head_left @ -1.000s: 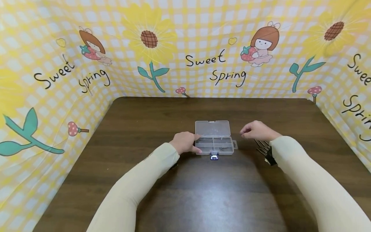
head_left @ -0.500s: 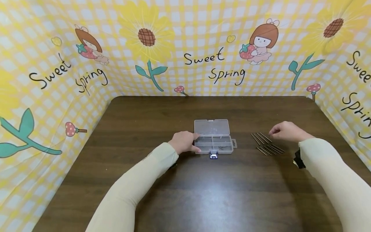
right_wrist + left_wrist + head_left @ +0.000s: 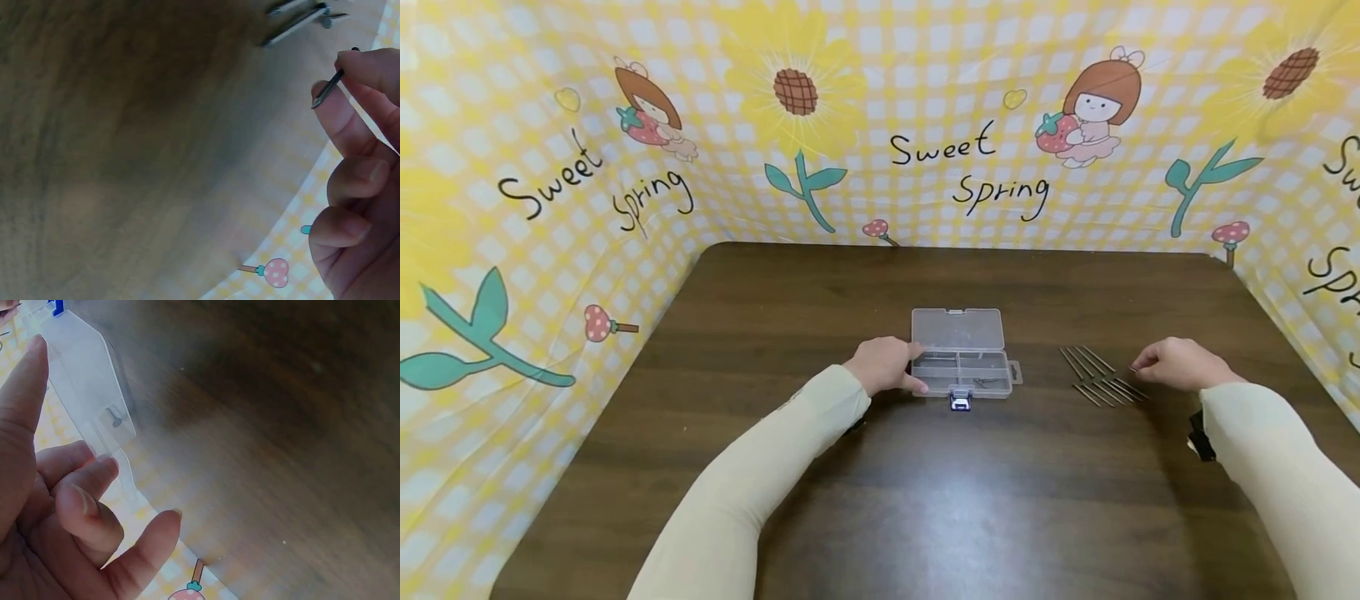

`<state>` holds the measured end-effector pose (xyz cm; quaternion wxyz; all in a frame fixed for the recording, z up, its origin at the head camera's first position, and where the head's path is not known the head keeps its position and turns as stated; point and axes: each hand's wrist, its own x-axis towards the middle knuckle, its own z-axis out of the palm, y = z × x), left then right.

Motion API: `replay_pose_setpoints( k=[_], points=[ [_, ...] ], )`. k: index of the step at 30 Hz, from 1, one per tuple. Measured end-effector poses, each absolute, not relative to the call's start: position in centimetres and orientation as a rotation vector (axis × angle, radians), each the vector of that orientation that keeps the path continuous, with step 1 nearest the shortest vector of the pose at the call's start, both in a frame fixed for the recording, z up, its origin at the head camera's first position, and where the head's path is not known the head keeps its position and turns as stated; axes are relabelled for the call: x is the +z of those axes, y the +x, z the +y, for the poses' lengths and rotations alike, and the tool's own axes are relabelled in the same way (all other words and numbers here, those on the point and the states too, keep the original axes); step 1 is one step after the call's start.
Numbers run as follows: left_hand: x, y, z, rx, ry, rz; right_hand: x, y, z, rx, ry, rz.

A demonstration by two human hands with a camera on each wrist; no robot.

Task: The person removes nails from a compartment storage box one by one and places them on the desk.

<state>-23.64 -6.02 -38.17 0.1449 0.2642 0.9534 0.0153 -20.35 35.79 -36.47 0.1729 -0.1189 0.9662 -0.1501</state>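
A clear plastic compartment box (image 3: pixel 957 330) lies on the table with its lid folded back and a blue latch (image 3: pixel 960 401) hanging at its front. Its compartments contain a few thin metal pieces, one a nail (image 3: pixel 116 419) whose head shows through the end wall. My left hand (image 3: pixel 882 367) holds the box's left end, thumb at the front corner and index finger near the hinge. Right of the loose nails, my right hand (image 3: pixel 1182 364) pinches a nail (image 3: pixel 328 89) between thumb and index finger. Its point stands out past the fingertips.
Several loose nails (image 3: pixel 1099 359) lie in two slanted rows on the brown wooden table (image 3: pixel 865 500), between the box and my right hand. A yellow checked cloth (image 3: pixel 850 200) with printed flowers encloses the back and sides.
My right hand has moved right from beside the box, past the rows of nails, and a bit closer to me. The left hand stays on the box.
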Motion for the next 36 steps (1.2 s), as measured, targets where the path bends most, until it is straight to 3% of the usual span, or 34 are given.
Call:
replay_pose_setpoints(
  k=[22,36],
  points=[
    [-37.4,-23.7,-5.8,0.045,0.779,2.738,-38.9,-19.0,36.2,-0.469,-0.206,2.848],
    [-37.7,-23.4,-6.1,0.093,0.792,2.752,-37.8,-18.9,35.6,-0.517,-0.214,2.866]
  ],
)
